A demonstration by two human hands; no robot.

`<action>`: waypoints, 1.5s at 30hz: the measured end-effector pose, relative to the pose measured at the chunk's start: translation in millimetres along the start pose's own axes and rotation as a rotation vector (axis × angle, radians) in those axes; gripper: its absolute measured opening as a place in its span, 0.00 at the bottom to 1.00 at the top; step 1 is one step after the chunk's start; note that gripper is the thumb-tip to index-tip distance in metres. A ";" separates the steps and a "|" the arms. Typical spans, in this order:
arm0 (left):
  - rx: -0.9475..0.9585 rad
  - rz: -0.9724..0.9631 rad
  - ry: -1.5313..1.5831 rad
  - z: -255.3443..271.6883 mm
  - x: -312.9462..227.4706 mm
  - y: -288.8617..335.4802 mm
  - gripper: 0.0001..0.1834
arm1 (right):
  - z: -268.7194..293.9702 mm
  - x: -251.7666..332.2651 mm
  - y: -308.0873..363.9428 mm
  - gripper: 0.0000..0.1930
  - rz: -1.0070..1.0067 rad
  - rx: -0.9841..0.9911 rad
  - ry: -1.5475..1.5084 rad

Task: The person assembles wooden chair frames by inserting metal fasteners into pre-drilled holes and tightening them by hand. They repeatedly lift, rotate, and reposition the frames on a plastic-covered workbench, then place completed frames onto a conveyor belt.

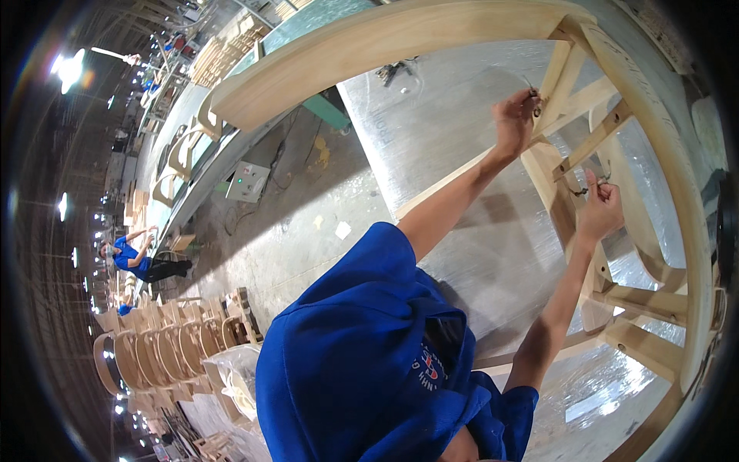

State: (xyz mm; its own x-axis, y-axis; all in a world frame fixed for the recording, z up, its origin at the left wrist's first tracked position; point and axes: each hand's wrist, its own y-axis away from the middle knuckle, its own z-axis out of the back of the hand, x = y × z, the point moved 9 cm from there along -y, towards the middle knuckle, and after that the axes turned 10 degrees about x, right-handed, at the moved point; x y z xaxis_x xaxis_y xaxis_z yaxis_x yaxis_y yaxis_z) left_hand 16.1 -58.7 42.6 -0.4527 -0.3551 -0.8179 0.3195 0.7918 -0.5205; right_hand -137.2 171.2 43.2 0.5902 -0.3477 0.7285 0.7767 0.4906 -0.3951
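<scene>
The wooden chair frame (616, 154) is lying on the metal-topped desk (462, 138). Left hand (514, 117) is pinching a small metal hook at its upper rail; right hand (600, 209), fingers closed on another below, probably fastening; steady aligning seems needed.

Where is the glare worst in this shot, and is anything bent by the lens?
Head view: the strongest flare is at the ceiling lamp, top left; a softer sheen lies on the shiny work surface; the wooden chair frame bows along the rim, and the corners go black.
</scene>
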 end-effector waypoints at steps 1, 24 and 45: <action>0.045 0.025 -0.121 -0.6 -1.6 -3.4 0.07 | 1.2 0.9 0.3 0.21 -0.009 -0.038 0.032; 0.187 0.017 -0.051 -42.0 -23.2 -20.4 0.09 | 64.1 2.6 -29.4 0.14 0.005 -0.259 -0.361; 0.050 0.068 -0.173 4.5 -7.0 1.9 0.11 | -6.6 -0.9 -12.2 0.15 0.017 0.230 -0.271</action>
State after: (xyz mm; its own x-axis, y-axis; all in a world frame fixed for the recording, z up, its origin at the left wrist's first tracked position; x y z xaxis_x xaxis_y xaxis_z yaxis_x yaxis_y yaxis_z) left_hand 23.6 -56.9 46.2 -0.2795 -0.3850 -0.8796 0.3876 0.7929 -0.4702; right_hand -145.7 160.2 43.7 0.4991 -0.1279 0.8571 0.6792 0.6720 -0.2952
